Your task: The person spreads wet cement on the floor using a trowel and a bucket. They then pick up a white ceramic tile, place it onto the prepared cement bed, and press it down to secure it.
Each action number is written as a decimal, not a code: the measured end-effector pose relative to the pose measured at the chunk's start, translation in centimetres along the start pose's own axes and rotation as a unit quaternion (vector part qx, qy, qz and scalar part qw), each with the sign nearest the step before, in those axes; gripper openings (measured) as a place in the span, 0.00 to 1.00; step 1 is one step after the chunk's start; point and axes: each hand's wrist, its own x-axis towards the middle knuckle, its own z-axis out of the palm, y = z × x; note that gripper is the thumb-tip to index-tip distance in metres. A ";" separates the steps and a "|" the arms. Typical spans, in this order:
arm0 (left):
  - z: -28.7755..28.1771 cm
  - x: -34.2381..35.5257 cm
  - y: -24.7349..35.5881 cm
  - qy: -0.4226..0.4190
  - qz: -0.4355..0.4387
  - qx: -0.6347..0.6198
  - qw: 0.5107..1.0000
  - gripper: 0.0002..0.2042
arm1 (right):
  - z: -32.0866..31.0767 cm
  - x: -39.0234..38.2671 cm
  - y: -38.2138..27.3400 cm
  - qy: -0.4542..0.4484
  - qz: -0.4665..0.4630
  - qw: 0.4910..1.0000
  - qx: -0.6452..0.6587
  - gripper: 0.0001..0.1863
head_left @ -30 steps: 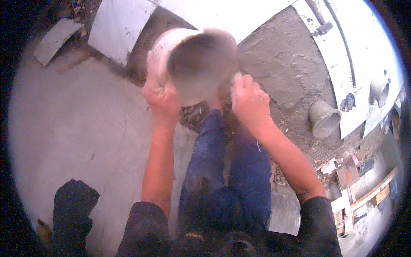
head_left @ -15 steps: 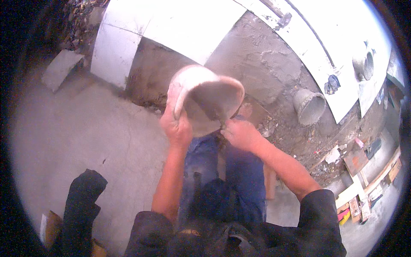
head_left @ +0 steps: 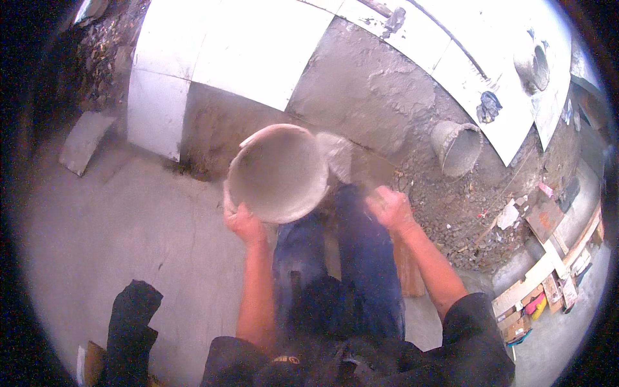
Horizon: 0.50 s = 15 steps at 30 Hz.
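Steadying the bucket [head_left: 271,184], your left hand [head_left: 244,222] is gripping its eight-o'clock side; your right hand [head_left: 391,206] is curling at four, contents unclear; likely needing steadiness next.

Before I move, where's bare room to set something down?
Concrete floor left of the left hand, between grey slab and black object; also the white tiles beyond the held bucket. Crowded: right, with rubble and boards.
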 end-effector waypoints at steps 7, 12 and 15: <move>-3.1 3.1 -3.6 0.117 -0.035 0.120 0.985 0.28 | 2.2 5.0 10.2 0.005 0.185 0.983 -0.007 0.19; -3.5 3.9 -6.1 0.131 -0.047 0.019 0.990 0.29 | 4.2 9.8 14.8 -0.007 0.176 0.984 -0.003 0.21; -3.4 3.9 -7.5 0.136 -0.067 -0.026 0.988 0.30 | 4.9 13.3 15.1 -0.019 0.146 0.989 0.001 0.20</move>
